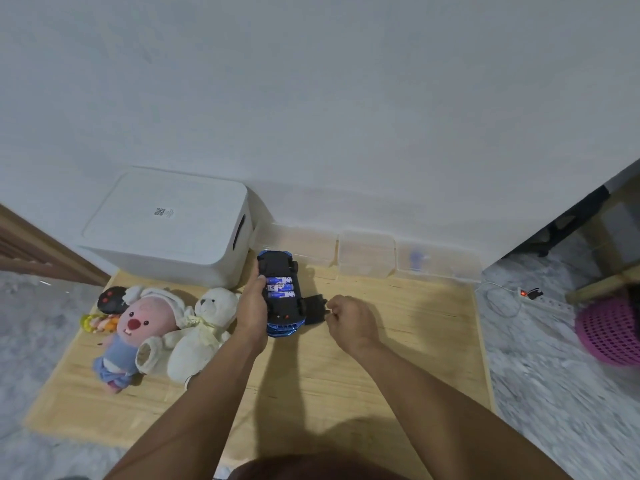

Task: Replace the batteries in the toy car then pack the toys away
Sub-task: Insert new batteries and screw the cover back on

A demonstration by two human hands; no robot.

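Note:
The blue toy car (281,268) is held upside down above the wooden board (398,341), its black underside facing me. Three blue batteries (281,287) lie side by side in its uncovered compartment. My left hand (252,308) grips the car along its left side, thumb near the batteries. Just right of the car is the black battery cover (313,308). My right hand (349,320) pinches its right edge with curled fingers.
A pink plush (138,327), a white teddy bear (204,327), a black toy (112,299) and a small yellow toy (95,322) lie on the board's left. A closed white storage box (166,226) and clear plastic containers (367,252) line the wall. A pink basket (609,332) and a power strip (533,296) sit on the floor at right.

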